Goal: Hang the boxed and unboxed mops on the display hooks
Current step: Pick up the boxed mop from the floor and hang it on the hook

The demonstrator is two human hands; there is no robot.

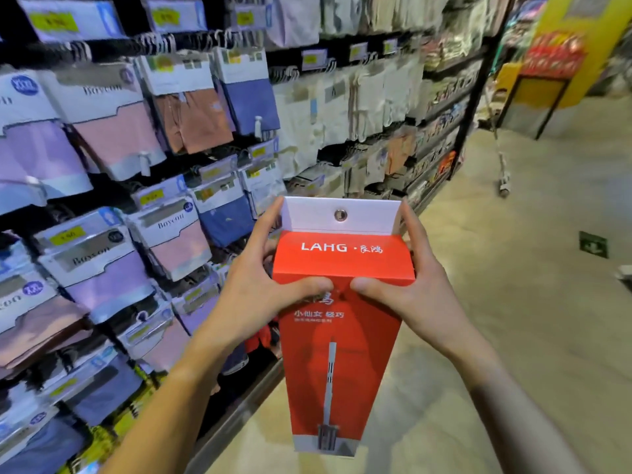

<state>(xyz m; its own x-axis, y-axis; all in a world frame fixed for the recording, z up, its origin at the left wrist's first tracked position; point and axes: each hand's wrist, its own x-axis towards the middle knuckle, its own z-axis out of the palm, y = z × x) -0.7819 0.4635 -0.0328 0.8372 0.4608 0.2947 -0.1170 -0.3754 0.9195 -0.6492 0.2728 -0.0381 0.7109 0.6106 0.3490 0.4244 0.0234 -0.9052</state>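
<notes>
A tall red mop box (pixel 338 350) with white "LAHG" lettering and a mop picture is held upright in front of me. Its white top flap (pixel 362 217) stands up and carries a metal hanging eyelet (pixel 340 215). My left hand (pixel 253 285) grips the box's left side, thumb pressed on the front below the lid. My right hand (pixel 407 289) grips the right side in the same way, thumb on the front. No free display hook for the box is plainly visible.
On the left a dark rack (pixel 239 415) holds rows of packaged underwear (pixel 113 131) on hooks. Further shelves of goods (pixel 393 107) run back on the right. The beige aisle floor (pixel 530 268) lies to the right, with a yellow and red stand (pixel 547 66) beyond.
</notes>
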